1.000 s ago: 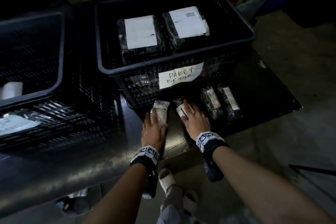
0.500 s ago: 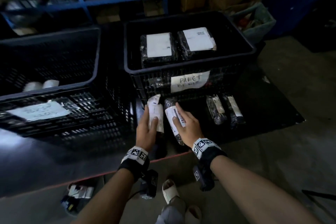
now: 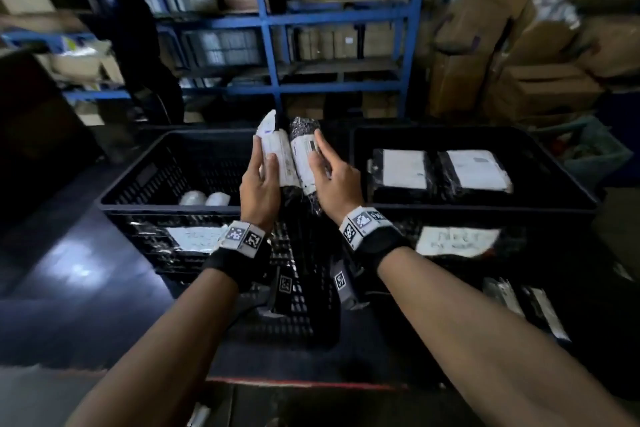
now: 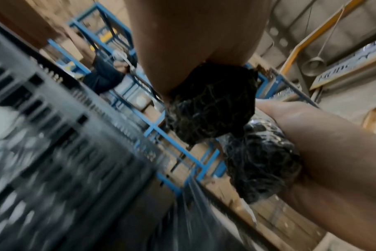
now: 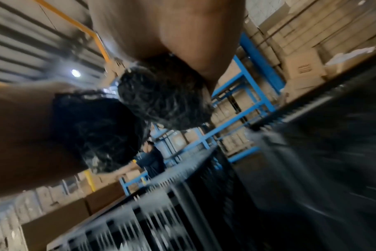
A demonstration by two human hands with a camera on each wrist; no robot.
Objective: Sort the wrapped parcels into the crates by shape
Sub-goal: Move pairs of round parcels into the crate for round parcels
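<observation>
My left hand [image 3: 260, 173] grips a long roll parcel with a white label [image 3: 277, 152], held upright above the gap between two black crates. Right beside it my right hand [image 3: 330, 170] grips a second black-wrapped roll parcel [image 3: 304, 156]. The two rolls touch side by side. Their dark wrapped ends show in the left wrist view [image 4: 210, 105] and the right wrist view [image 5: 163, 98]. The left crate [image 3: 166, 208] holds two white rolls [image 3: 204, 199]. The right crate [image 3: 485, 210] holds two flat box parcels with white labels [image 3: 403, 170].
Two more roll parcels [image 3: 526, 305] lie on the dark mat at the lower right. Paper signs hang on both crate fronts. Blue shelving [image 3: 270, 21] with cardboard boxes stands behind, and another person [image 3: 131, 31] stands at the left shelves.
Both hands have lifted the two roll parcels from the mat in front of the right crate, up and to the left, over the crates. The head view has tilted upward.
</observation>
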